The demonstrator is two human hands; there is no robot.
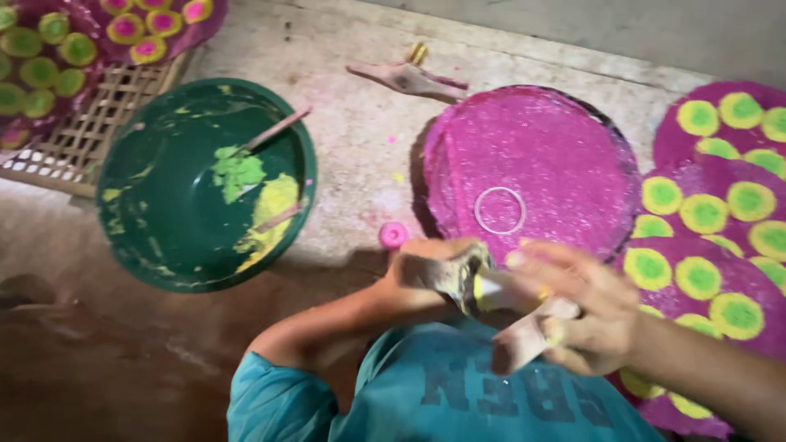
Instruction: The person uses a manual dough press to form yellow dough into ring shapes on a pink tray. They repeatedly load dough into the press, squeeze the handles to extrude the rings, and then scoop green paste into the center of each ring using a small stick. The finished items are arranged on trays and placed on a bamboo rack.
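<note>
In the head view, low and centre in the frame, I see my left hand point(438, 270) clenched around a pale wooden stamp point(458, 282), and my right hand point(585, 315) curled around a second wooden stamp point(524, 337), fingers smeared yellow. Both hover just below the plain pink disc point(532, 155), which carries a faint white ring point(499, 210). A small pink cap point(394, 236) lies left of the disc. The green bowl point(164, 221) with green and yellow paste sits in the left half. Pink discs with yellow-green dots point(712, 237) fill the right edge.
</note>
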